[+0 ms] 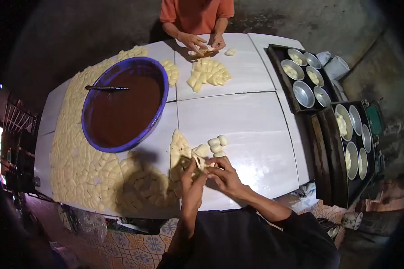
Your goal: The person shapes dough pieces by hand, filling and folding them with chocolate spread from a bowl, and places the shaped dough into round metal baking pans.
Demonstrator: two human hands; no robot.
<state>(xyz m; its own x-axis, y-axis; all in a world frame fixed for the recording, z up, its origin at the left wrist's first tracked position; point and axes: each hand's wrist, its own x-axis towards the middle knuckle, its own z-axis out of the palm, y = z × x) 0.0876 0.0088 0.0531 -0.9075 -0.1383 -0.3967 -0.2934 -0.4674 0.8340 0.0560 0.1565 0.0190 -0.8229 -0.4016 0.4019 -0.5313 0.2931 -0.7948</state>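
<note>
Between the fingertips of my left hand (193,184) and my right hand (228,179), a small piece of pale dough (199,162) is pinched, with part of it covered by the fingers. Both hands are closed near the table's front edge. Just behind them lies a small heap of cut dough pieces (178,144). Several smooth, rounded dough pieces (217,144) sit together to its right. Farther left stands a blue-purple basin (165,92) of smooth brown filling (125,110), with a dark-handled utensil (107,88) resting across its rim.
Many flat dough pieces (83,166) cover the table's left side. Across the white table (238,116), a person in an orange shirt (197,18) handles dough beside another dough heap (208,74). At right, dark trays hold round metal tins (304,94), some with dough inside.
</note>
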